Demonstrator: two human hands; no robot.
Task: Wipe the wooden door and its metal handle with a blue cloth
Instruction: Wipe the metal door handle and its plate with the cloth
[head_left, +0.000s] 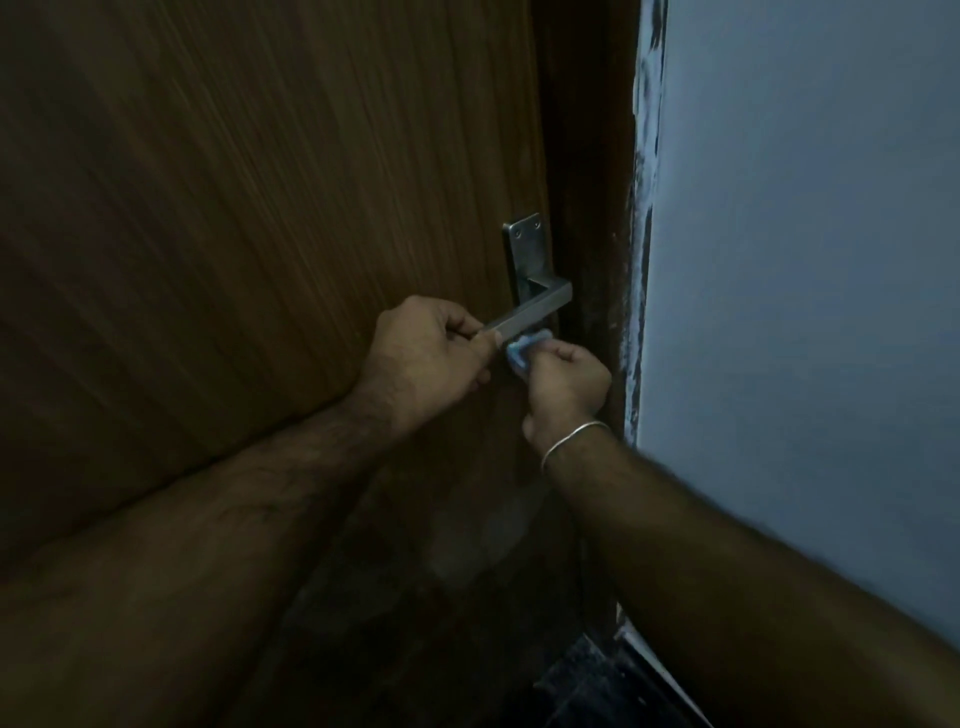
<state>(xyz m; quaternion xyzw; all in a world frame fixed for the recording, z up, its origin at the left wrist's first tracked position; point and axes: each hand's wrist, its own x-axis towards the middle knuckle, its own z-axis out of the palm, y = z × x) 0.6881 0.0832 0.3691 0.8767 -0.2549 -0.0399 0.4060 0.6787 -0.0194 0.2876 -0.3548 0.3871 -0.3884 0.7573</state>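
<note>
Fingers (480, 340) of the left hand (426, 358) clasp the metal handle (530, 312) while the right hand (563, 376) bunches the blue cloth (522, 351) just beneath it against the wooden door (260, 208); pressing down risks unlatching.

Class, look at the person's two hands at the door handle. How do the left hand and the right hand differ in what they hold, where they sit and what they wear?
The left hand grips the free end of the metal handle; the right hand holds the blue cloth.
The left hand sits level with the lever; the right hand is just under it.
The right wrist wears a bangle; the left wrist is bare.
Both have curled fingers.
</note>
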